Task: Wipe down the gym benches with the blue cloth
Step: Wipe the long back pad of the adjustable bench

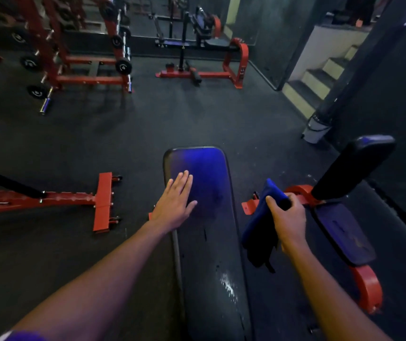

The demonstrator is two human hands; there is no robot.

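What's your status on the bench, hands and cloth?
Left hand flat on the bench pad. Right hand grips the blue cloth, held off the pad's right side, not wiping. White smear on the near pad; nothing in the way.

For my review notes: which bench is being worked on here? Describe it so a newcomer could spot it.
Start at the dark rubber floor in the middle of the view; the flat bench runs lengthwise straight away from the camera. The open left hand lies flat on its pad, unlike the adjustable bench to its right, which has a raised backrest and a red frame.
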